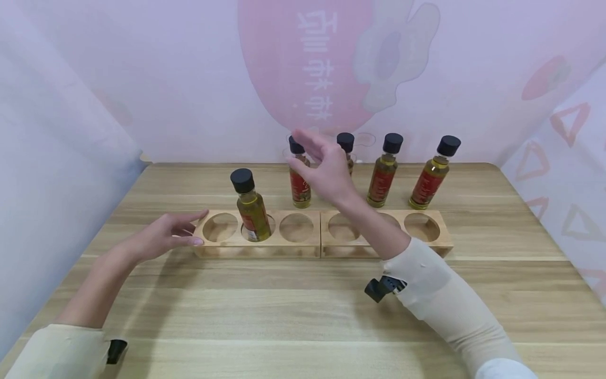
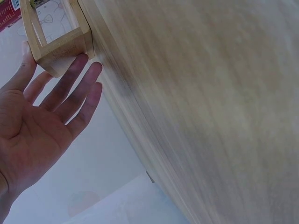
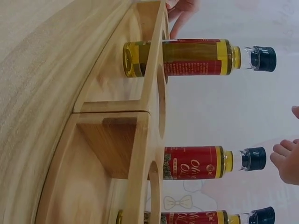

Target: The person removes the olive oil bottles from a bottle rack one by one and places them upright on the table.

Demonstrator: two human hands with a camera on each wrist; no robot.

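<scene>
Two wooden racks with round holes lie end to end, the left rack (image 1: 210, 243) and the right rack (image 1: 437, 243). One oil bottle (image 1: 251, 207) with a black cap stands in the left rack's middle hole, the same bottle (image 3: 196, 57) showing in the right wrist view. My left hand (image 1: 163, 237) is open, fingertips touching the left rack's end (image 2: 60, 49). My right hand (image 1: 322, 168) hovers open with loosely bent fingers over a standing bottle (image 1: 300, 181) behind the racks, its fingers (image 3: 285, 161) near that bottle's cap (image 3: 253, 158). It holds nothing.
Three more oil bottles stand in a row behind the racks: one (image 1: 347, 150) partly hidden by my hand, one (image 1: 384, 171) and one (image 1: 433, 173) to the right. The wooden table (image 1: 284, 316) is backed by a pink-patterned cloth wall (image 1: 189, 79).
</scene>
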